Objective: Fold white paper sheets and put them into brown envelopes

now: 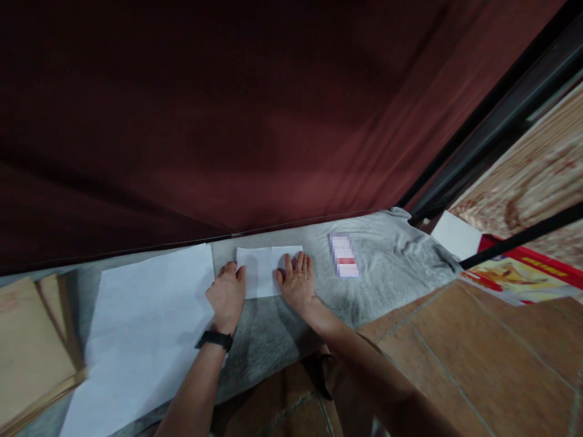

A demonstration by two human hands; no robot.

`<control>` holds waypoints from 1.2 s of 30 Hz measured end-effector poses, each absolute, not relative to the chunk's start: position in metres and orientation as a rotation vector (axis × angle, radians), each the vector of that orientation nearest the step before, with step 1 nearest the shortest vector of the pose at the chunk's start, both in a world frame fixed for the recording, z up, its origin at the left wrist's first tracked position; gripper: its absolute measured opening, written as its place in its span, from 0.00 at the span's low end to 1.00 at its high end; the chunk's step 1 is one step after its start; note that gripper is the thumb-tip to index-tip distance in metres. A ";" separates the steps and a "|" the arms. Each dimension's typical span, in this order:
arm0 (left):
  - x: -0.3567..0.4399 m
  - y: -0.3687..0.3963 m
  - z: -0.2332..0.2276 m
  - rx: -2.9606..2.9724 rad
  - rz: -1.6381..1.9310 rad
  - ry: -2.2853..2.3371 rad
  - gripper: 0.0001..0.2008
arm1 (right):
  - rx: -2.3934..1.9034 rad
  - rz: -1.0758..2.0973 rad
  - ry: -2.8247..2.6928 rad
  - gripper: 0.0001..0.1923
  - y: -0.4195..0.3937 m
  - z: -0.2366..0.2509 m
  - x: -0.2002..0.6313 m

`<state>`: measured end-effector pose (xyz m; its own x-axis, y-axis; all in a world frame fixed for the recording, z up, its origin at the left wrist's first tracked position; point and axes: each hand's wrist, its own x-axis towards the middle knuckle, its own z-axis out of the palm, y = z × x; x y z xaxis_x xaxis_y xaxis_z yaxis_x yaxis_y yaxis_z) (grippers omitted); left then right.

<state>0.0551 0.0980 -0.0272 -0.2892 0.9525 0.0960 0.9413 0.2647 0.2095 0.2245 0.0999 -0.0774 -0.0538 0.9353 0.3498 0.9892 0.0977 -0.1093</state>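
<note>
A small white sheet of paper with a crease down it lies flat on the grey cloth. My right hand rests on its right part, palm down with fingers stretched out. At its left edge is my left hand, fingers curled in and the thumb by the paper; whether they pinch the edge is hidden. A dark band sits on my left wrist. Left of that hand, a large white sheet of paper is spread on the cloth.
Brown envelopes or cardboard are stacked at the far left. A blurred white and red slip lies right of my hands. Behind hangs a dark red curtain. A red and yellow printed box stands on the tiled floor.
</note>
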 end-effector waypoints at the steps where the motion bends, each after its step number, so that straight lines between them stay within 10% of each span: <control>1: 0.055 0.098 -0.027 1.847 0.354 2.459 0.17 | -1.891 -0.239 -2.044 0.32 0.100 -0.079 0.224; 15: 0.074 0.090 -0.042 2.348 0.734 2.124 0.23 | -1.910 -0.289 -2.041 0.33 0.097 -0.081 0.220; 36: 0.079 0.087 -0.066 2.506 0.309 1.871 0.29 | -1.542 0.107 -2.316 0.25 0.113 -0.067 0.221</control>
